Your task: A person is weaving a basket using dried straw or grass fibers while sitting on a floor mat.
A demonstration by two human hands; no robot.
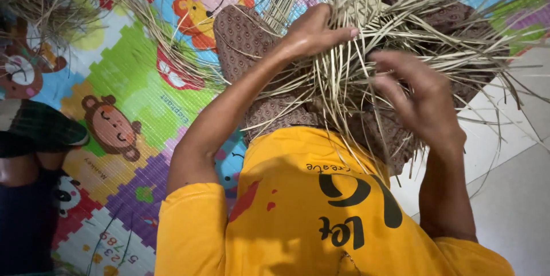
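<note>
- The person sits and looks down; both hands work in a loose bundle of dried straw strips (372, 52) that lies on the lap, above a brown patterned skirt (246, 41).
- The left hand (312, 30) rests on the left side of the bundle, palm down, fingers stretched flat over the strips. It presses them and does not grip them.
- The right hand (415, 95) is at the right side of the bundle, the fingers half curled and a little apart. Some strips pass between the fingers, but I cannot tell if it really pinches any strip.
- The strips look very light, thin and dry. They seem springy: many ends stand out in all directions. I judge they bend easily but may crack or split if folded sharp.
- They look smooth, so a single strip can slip out. It seems better to hold near the middle where many strips cross, not at the free ends.
- More straw (166, 41) lies on the colourful play mat (120, 81) at the left, apart from the hands.
- The person wears a yellow shirt (298, 219).
</note>
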